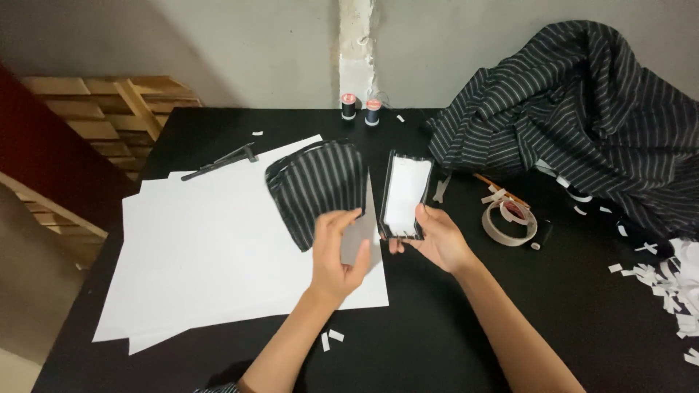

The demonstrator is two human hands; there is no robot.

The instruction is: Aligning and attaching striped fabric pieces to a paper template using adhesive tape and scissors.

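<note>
My left hand (339, 251) rests on the near edge of a small piece of black striped fabric (317, 188) that lies on large white paper sheets (204, 255); a grey triangular card piece (362, 233) sits by its fingers. In my right hand (435, 237) I hold a narrow white rectangular piece edged with black striped fabric (405, 195), lifted a little above the black table (451, 327).
A big heap of black striped cloth (582, 109) fills the far right. A tape roll (510, 222) lies right of my hand. Two thread spools (360, 109) stand at the back. White paper scraps (670, 284) are scattered at the right edge. A dark tool (222, 161) lies far left.
</note>
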